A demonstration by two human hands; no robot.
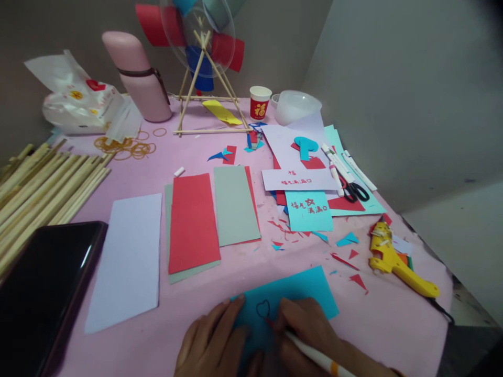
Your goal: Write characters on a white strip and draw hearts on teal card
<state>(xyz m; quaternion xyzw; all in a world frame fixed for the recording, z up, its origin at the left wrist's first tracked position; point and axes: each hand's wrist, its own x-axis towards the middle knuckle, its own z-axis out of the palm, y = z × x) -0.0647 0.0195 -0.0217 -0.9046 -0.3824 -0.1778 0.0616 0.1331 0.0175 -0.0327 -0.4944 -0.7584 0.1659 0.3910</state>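
A blue sheet of paper (304,285) lies at the near edge of the table. My left hand (214,337) rests flat on its left side, fingers stretched out. My right hand (308,322) is closed round a white marker pen (312,355) with an orange band. The pen's tip touches the sheet at the lower right of a small drawn heart (263,309). Just beyond the sheet lie a red paper strip (193,225) on a grey-green one, and another grey-green strip (236,207) over red.
White paper (128,262), a phone (51,293) and wooden sticks (58,183) lie left. At right are a yellow glue gun (401,267), black-handled scissors (356,192), markers and lettered cards (309,211). Behind stand a pink bottle (137,78), a stick-framed wheel (202,57) and a paper cup (260,103).
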